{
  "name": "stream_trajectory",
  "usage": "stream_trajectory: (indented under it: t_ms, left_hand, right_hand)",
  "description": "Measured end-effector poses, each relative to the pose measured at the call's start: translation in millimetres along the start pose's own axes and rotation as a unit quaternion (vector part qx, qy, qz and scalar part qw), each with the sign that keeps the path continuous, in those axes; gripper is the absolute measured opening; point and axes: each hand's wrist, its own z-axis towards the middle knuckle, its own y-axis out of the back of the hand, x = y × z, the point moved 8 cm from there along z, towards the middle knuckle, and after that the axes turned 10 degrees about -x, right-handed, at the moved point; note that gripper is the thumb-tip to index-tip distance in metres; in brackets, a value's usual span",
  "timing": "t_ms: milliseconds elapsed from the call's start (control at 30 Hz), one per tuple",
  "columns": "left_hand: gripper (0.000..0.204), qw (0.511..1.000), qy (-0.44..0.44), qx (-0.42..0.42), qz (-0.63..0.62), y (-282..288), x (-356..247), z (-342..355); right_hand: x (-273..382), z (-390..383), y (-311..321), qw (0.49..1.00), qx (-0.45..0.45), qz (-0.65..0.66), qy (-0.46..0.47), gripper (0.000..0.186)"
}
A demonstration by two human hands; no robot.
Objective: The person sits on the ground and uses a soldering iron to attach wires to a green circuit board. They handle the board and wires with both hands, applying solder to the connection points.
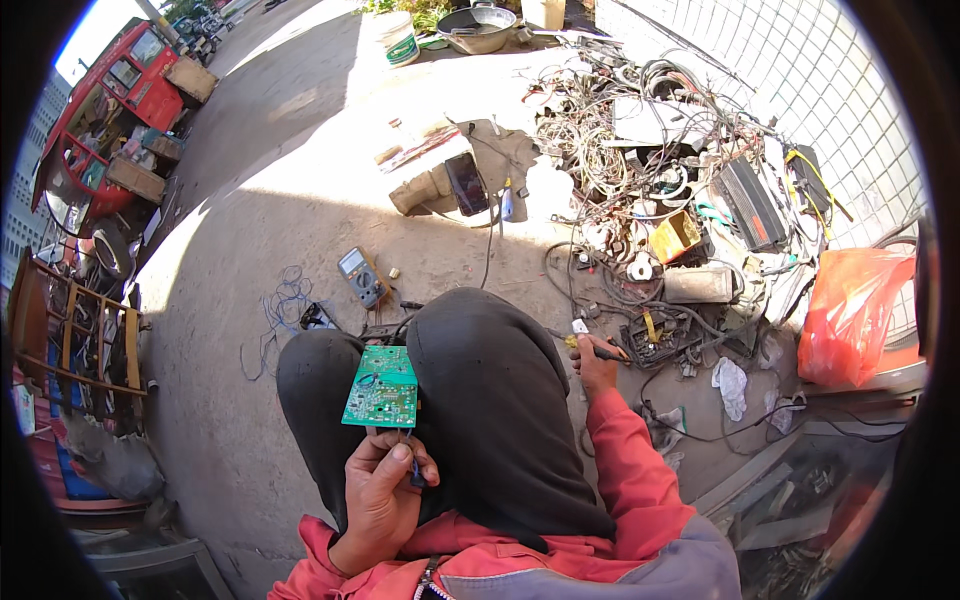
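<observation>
- red jacket sleeves (637, 455), sitting back from the fingers (398, 455)
- greyish panel (690, 555) and zipper (428, 578) even further back
- plain black pants (490, 390) either side of the left fingers

Passage between multimeter (362, 279) and cable heap (606, 175); right thigh (505, 400) separates left hand (385, 488), right hand (597, 370)
</observation>
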Motion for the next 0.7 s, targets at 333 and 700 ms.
stream_trajectory:
  t_ms: [333,700]
  left_hand:
    - [0.012,1.000,0.000,0.010,0.024,-3,-1,0]
    - [0.012,1.000,0.020,0.015,0.013,-5,2,3]
  right_hand:
    - [6,-1,0,1.000,-0.001,0.028,0.009,0.029]
    - [15,6,31,0.986,-0.090,0.124,-0.065,0.022]
